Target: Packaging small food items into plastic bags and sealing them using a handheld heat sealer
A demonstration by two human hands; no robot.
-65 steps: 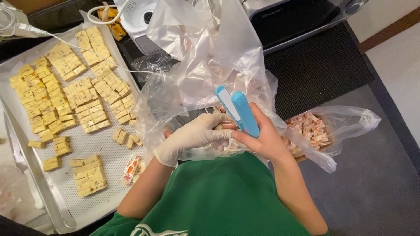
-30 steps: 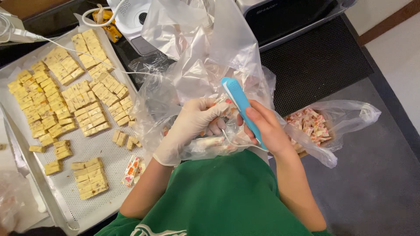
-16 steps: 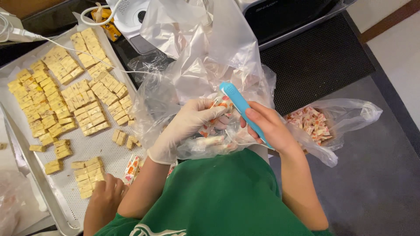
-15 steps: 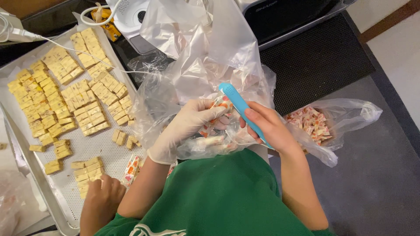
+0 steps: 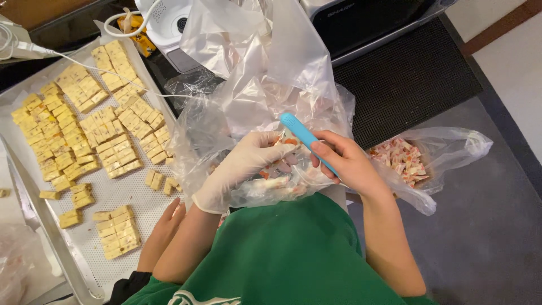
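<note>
My left hand [image 5: 243, 169], in a white glove, is inside a large clear plastic bag [image 5: 265, 85] and curls around a few small wrapped candies [image 5: 279, 169]. My right hand [image 5: 347, 164], bare, grips a slim blue handheld tool [image 5: 302, 135] that slants up to the left, its tip just above the gloved fingers. Both hands meet at the bag's mouth, in front of my green shirt.
A metal tray [image 5: 84, 254] on the left holds several blocks of yellow cut squares [image 5: 107, 135]. Another person's hand [image 5: 166, 223] rests at the tray's near edge. A smaller bag of wrapped candies [image 5: 403, 161] lies on the right. A white appliance [image 5: 169, 22] and a black mat [image 5: 406, 73] lie behind.
Another person's hand has come in at the lower left and slid right along the tray's edge. My hands stay at the bag, and the blue tool has tilted lower.
</note>
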